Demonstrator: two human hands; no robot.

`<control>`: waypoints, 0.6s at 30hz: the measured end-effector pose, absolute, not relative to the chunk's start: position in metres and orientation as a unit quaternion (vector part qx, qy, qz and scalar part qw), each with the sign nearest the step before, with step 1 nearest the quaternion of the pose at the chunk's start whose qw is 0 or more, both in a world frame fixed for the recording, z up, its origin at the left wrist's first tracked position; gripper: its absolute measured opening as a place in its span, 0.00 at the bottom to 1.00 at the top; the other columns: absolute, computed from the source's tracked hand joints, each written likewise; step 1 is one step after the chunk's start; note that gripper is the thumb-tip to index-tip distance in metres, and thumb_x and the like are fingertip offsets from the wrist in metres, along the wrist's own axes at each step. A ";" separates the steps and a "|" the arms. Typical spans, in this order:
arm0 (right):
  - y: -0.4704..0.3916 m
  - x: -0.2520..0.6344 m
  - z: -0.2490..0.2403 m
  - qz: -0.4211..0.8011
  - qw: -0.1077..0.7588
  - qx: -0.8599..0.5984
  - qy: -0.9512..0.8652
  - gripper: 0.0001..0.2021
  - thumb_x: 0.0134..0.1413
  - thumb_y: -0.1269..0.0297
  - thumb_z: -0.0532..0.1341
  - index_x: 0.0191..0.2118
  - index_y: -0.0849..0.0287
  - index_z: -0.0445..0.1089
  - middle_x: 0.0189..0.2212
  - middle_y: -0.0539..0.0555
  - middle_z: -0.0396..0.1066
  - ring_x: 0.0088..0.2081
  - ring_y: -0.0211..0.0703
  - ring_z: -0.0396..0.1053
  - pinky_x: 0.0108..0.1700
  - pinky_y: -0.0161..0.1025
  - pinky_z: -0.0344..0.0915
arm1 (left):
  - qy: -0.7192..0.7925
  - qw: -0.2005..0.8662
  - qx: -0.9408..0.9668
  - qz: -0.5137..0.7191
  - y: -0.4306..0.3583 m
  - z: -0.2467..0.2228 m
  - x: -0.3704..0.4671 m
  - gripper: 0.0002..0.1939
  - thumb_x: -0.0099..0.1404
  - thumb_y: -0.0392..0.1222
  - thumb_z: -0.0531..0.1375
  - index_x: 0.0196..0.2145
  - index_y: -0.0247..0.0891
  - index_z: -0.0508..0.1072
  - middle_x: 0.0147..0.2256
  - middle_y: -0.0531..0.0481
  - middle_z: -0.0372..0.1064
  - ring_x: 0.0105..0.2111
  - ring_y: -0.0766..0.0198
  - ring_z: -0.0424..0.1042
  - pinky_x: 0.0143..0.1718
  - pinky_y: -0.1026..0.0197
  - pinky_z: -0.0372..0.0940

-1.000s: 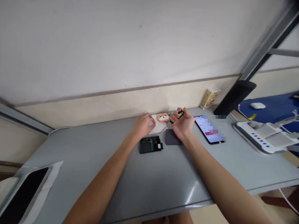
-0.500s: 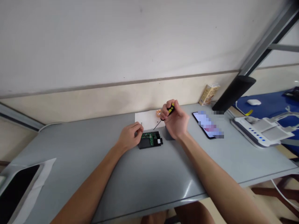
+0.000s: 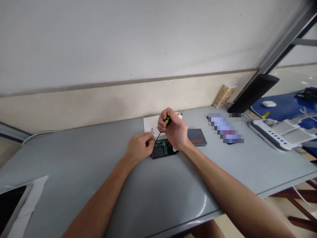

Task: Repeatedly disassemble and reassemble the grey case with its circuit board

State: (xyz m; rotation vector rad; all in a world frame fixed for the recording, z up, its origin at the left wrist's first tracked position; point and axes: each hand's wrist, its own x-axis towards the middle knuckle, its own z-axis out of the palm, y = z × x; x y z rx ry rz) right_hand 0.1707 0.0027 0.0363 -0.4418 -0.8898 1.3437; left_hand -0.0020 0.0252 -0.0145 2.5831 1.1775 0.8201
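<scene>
My right hand is wrapped round a black and yellow screwdriver, its thin shaft slanting down to the left. The screwdriver's tip reaches the upper left corner of a black device with a green circuit board. Pinched fingers of my left hand meet at that same corner, close to the tip. What they hold, if anything, is too small to make out. Behind the device lies a sheet of white paper with several tiny dark bits on it. My right hand hides part of the device.
A dark grey box lies right of my right hand. Farther right are a phone, a small carton, a black cylinder and a white charging dock. A dark-screened tablet rests at the table's left front.
My right hand has swung left and down, bringing the screwdriver's tip from behind the board to its upper left corner by my left fingers. The view has shifted slightly.
</scene>
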 end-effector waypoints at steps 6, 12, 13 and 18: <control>0.002 0.169 0.038 0.585 0.679 -0.210 -0.391 0.16 0.67 0.51 0.55 0.31 0.54 0.60 0.23 0.47 0.51 0.24 0.37 0.48 0.27 0.35 0.54 | 0.402 0.069 0.873 0.268 0.026 -0.018 -0.003 0.11 0.60 0.32 0.54 0.28 0.40 0.76 0.25 0.53 0.74 0.24 0.64 0.69 0.29 0.62 0.58; 0.000 0.168 0.039 0.578 0.688 -0.218 -0.381 0.16 0.68 0.51 0.55 0.30 0.54 0.60 0.23 0.47 0.51 0.24 0.37 0.49 0.26 0.35 0.55 | 0.393 0.074 0.875 0.272 0.026 -0.018 -0.003 0.11 0.60 0.32 0.54 0.29 0.40 0.77 0.26 0.52 0.76 0.25 0.63 0.71 0.30 0.61 0.61; -0.001 0.168 0.039 0.576 0.690 -0.222 -0.379 0.16 0.68 0.51 0.55 0.30 0.54 0.60 0.23 0.47 0.51 0.24 0.37 0.49 0.26 0.36 0.55 | 0.392 0.073 0.875 0.274 0.025 -0.018 -0.003 0.11 0.60 0.32 0.54 0.29 0.41 0.77 0.26 0.52 0.76 0.25 0.63 0.71 0.30 0.61 0.61; 0.000 0.170 0.040 0.566 0.695 -0.244 -0.370 0.17 0.67 0.49 0.55 0.30 0.54 0.59 0.23 0.47 0.50 0.23 0.37 0.49 0.26 0.36 0.56 | 0.397 0.062 0.873 0.276 0.026 -0.020 -0.002 0.12 0.60 0.32 0.54 0.28 0.40 0.78 0.26 0.52 0.76 0.25 0.63 0.72 0.31 0.61 0.62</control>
